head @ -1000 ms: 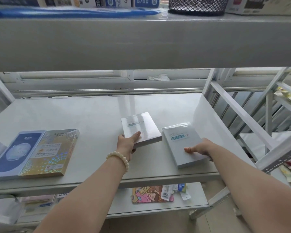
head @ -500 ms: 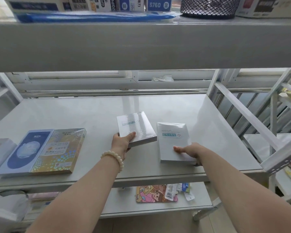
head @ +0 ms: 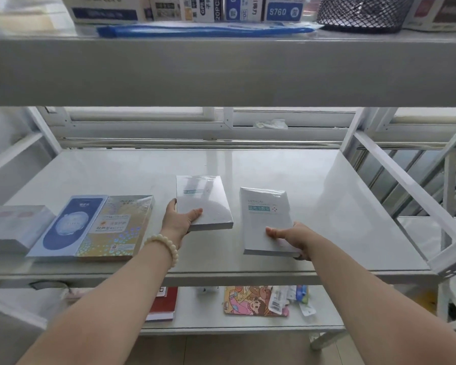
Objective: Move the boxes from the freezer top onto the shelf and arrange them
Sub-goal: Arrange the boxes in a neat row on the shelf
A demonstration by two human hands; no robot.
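Boxes on shelf (head: 313, 180): left hand (head: 178, 219) grips plain white box (head: 203, 201), right hand (head: 291, 237) grips labelled white box (head: 267, 219), long axes front-to-back, near apart, gold box (head: 116, 227) leftward.

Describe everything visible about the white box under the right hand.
The white box is flat, rectangular and glossy, seemingly film-wrapped, with a teal label band and faint "MEDICAL" print on top. It lies flat near the front of the shelf, apart from the neighbouring white box. The right hand grips its near right corner.
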